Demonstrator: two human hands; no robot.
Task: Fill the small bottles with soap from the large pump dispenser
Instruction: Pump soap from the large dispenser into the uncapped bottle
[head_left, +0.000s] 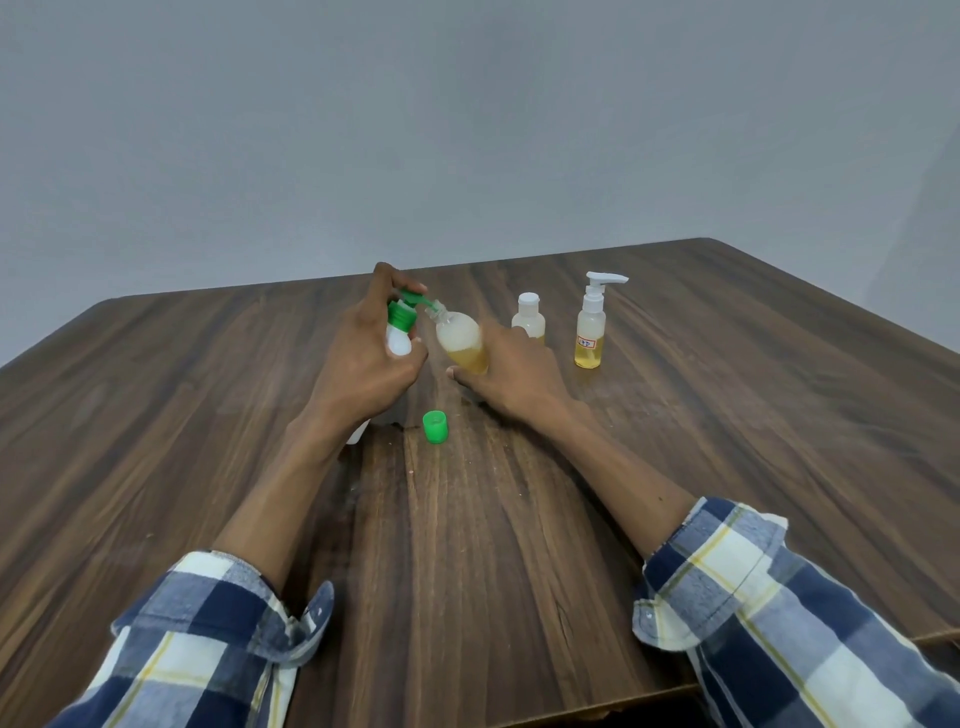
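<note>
1. The large pump dispenser, a white bottle with a green collar and green pump head, stands on the table left of centre, mostly hidden behind the left hand; its base shows below the wrist.
2. The left hand wraps around the dispenser from the near side, one finger curled over the top of the pump head and the thumb against the white body.
3. The green spout points right and meets the open neck of a small clear bottle, which is tilted with its mouth toward the spout.
4. That small bottle holds yellow soap in its lower part with pale foam above it.
5. The right hand holds this bottle from the right side, fingers behind it and the thumb reaching under its lower end; how firmly the fingers close round it I cannot tell, as the bottle hides them.
6. A loose green cap lies on the table just in front of the two hands, apart from both.
7. Beyond the right hand stands a small white-capped bottle, partly hidden by the knuckles.
8. Right of it stands a small pump bottle with a white pump top, yellow liquid in its lower part and a handwritten label.
9. Everything rests on a dark wood-grain table before a plain grey wall.
10. Both forearms come out of rolled blue, white and yellow plaid sleeves.
</note>
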